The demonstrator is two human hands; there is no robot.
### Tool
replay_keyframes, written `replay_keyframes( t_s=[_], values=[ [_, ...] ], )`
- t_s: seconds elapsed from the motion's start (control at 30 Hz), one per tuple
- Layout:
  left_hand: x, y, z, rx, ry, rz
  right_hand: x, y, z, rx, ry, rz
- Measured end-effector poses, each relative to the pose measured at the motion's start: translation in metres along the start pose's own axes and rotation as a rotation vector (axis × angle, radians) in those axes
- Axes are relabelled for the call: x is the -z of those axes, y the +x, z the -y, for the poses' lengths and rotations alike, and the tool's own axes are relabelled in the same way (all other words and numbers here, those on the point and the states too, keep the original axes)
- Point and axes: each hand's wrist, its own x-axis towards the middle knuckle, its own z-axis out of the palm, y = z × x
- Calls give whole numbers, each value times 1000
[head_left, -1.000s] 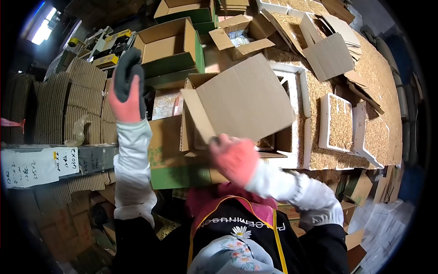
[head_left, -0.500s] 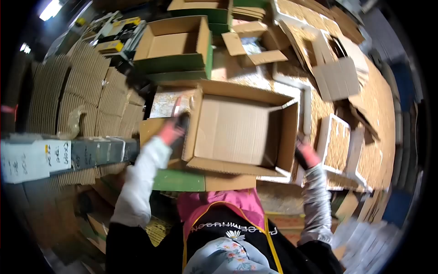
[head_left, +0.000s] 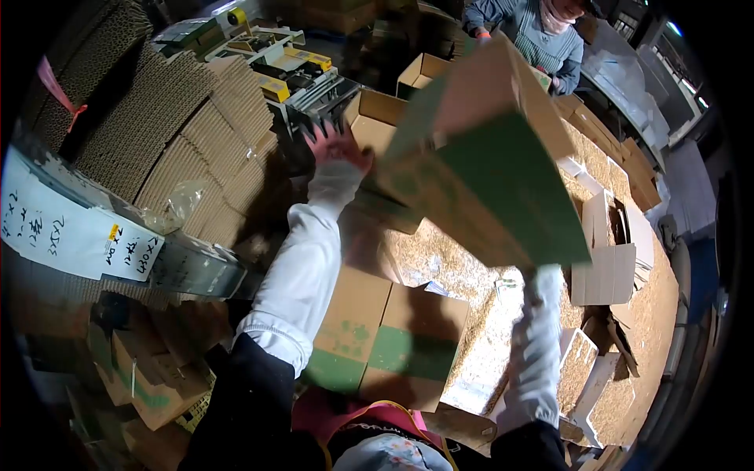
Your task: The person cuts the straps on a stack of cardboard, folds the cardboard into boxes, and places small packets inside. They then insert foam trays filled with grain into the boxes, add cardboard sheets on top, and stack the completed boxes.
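A cardboard box [head_left: 503, 180] with a green printed band hangs tilted above the table, blurred by motion. My right arm, in its white sleeve [head_left: 538, 337], reaches up to the box, which hides the hand; the box is held up on that side. My left hand [head_left: 338, 147], in a glove with dark fingertips, is spread and apart from the raised box. It is nearest to an open carton [head_left: 375, 118] farther back. In front of me lies a flat carton [head_left: 385, 337] with closed flaps and green print.
Stacked flat cardboard [head_left: 188, 118] stands at the left, behind a metal bar with handwritten paper [head_left: 78, 224]. A taping machine [head_left: 287, 67] is behind it. Foam-edged pieces [head_left: 577, 361] and cardboard scraps [head_left: 605, 275] lie at right. A co-worker [head_left: 530, 35] stands at the far side.
The box has risen off the table and tipped, showing its green outside. My left hand has let go of it and moved up and forward. The view has turned, bringing the co-worker in.
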Motion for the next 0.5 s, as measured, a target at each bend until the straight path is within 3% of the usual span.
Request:
replay_keyframes(
  t_s=[0.07,0.13,0.2,0.27,0.33,0.4,0.43,0.47,0.5],
  values=[
    [-29,-21,3,55,-224,311,-52,37,-10,66,-13,51],
    [-14,-34,14,-79,-60,295,-101,68,-32,114,-62,69],
    [-14,-42,33,-163,-173,552,-137,85,-53,118,-145,80],
    [-22,-49,39,-138,-247,515,-153,89,-73,76,-179,101],
    [-43,-58,50,159,-866,19,-147,110,-92,-87,53,229],
    [-18,-68,62,491,-1507,-319,-140,141,-124,-57,-130,166],
    [-19,-62,64,462,-1485,-308,-140,142,-123,-32,-312,116],
    [-20,-58,62,1090,-1971,123,-138,143,-121,-65,-596,77],
    [-72,-62,57,920,-2036,112,-141,131,-111,-33,-721,12]
  ],
)
